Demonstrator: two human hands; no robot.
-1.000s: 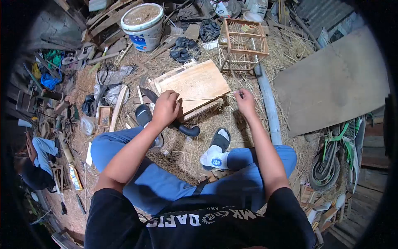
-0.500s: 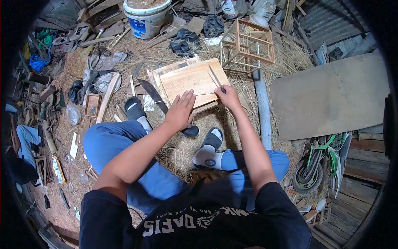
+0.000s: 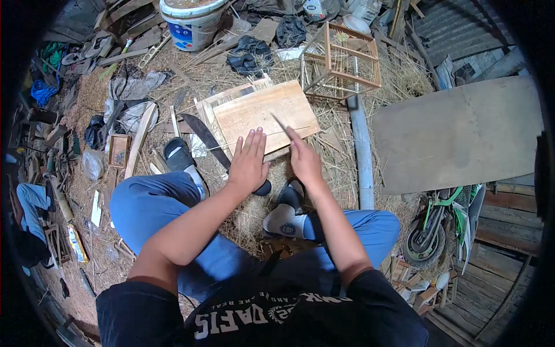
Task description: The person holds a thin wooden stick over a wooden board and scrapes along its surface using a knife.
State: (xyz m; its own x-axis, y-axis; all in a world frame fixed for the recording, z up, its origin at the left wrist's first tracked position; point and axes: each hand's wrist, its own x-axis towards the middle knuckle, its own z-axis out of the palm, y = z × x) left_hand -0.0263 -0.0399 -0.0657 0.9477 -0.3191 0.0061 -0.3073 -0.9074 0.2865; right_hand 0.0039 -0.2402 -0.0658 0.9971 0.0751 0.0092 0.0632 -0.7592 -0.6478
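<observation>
My left hand lies flat with fingers stretched out, pressing on the near edge of a pale wooden board. Beneath those fingers runs a thin wooden strip, which sticks out past both sides of the hand. My right hand is closed round a knife, its blade angled up and left over the board near the strip. The knife's handle is mostly hidden in my fist. Left of the board lies a machete with a dark blade, partly hidden behind my left hand.
A slatted wooden cage stands beyond the board. A large bucket sits at the back left. To the right are a pole, a big flat panel and a small motorbike. Straw and wood scraps cover the ground.
My right hand has moved nearer to me and slightly left with the knife, away from the strip's right part. My left hand stays flat on the board.
</observation>
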